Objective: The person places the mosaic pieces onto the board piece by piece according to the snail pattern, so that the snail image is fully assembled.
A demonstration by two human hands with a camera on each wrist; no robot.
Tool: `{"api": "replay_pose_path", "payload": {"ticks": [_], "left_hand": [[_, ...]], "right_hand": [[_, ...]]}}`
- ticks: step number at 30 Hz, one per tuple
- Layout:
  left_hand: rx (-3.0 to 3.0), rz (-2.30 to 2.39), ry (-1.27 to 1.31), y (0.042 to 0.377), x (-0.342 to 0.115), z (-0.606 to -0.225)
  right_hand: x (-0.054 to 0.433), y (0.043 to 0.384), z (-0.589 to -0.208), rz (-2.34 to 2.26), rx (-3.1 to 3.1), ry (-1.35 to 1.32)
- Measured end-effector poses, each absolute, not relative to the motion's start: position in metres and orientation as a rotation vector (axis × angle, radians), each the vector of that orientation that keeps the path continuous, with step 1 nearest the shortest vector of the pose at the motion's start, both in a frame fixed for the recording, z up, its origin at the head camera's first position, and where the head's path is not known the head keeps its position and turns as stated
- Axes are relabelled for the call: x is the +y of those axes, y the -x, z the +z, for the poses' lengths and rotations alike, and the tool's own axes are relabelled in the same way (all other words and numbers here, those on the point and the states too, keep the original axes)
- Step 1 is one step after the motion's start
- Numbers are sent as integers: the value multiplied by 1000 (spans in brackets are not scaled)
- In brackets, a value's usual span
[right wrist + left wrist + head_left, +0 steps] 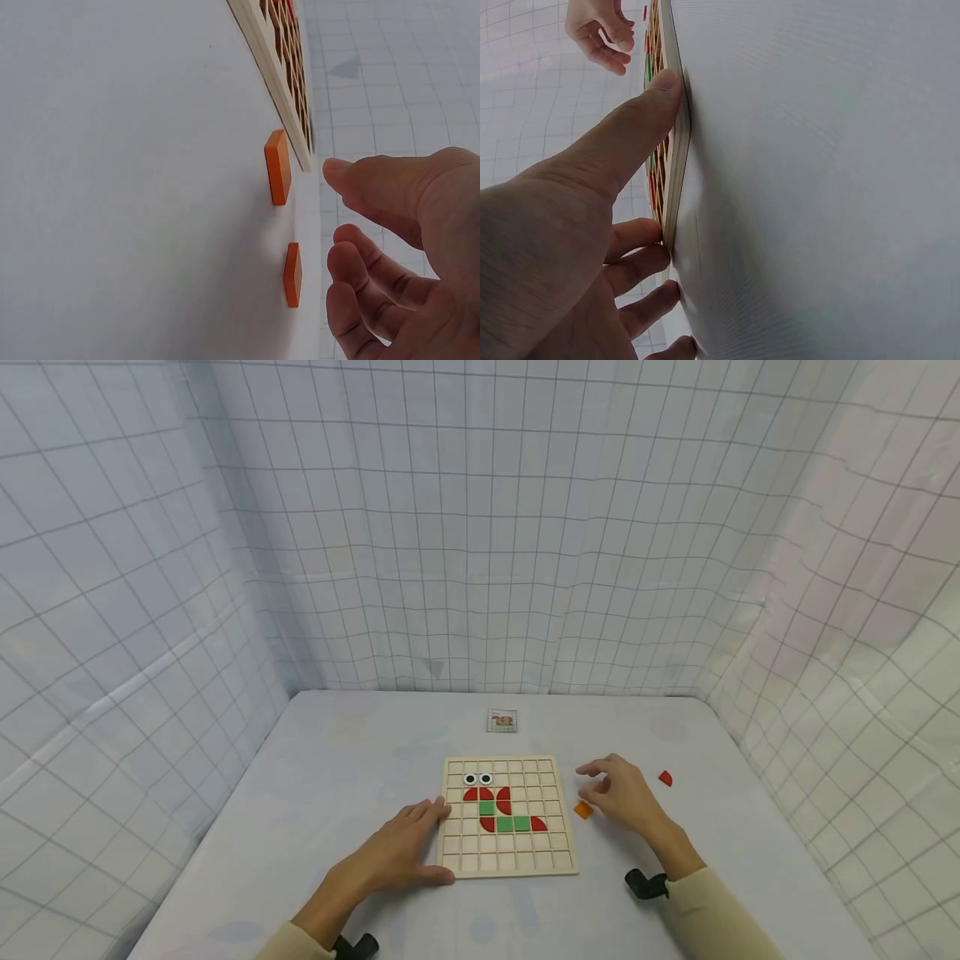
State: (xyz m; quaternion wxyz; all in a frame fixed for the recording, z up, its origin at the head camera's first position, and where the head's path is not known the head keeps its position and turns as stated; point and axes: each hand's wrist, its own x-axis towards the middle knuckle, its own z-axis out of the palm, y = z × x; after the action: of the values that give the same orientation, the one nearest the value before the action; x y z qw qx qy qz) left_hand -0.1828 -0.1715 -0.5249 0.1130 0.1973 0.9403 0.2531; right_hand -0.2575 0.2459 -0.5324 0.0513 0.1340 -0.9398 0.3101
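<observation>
A wooden grid board (471, 860) lies on the table, bearing red quarter-circles (538, 823), green squares (513, 824) and two eye tiles (477, 779). My left hand (405, 847) rests spread at its left side, thumb at the near corner and fingertips against the edge. Right of the board, my right hand (624, 795) hovers with bent fingers and nothing between them. Below it in the right wrist view lie two orange tiles, a nearer one (278, 168) by the board's corner and another (293, 276) beyond. Only one orange tile (583, 810) shows in the head view.
A small picture card (502, 721) lies behind the board. One loose red quarter-circle (666, 778) is on the table (352, 743) to the right of my right hand. Grid-patterned white curtains (480, 527) enclose the table at the back and both sides.
</observation>
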Motion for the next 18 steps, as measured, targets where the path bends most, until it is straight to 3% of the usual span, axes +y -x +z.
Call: {"api": "replay_pose_path", "payload": {"ticks": [18], "left_hand": [[2738, 738, -578, 183, -172, -523]], "right_hand": [[278, 257, -544, 943, -2947, -218]]}}
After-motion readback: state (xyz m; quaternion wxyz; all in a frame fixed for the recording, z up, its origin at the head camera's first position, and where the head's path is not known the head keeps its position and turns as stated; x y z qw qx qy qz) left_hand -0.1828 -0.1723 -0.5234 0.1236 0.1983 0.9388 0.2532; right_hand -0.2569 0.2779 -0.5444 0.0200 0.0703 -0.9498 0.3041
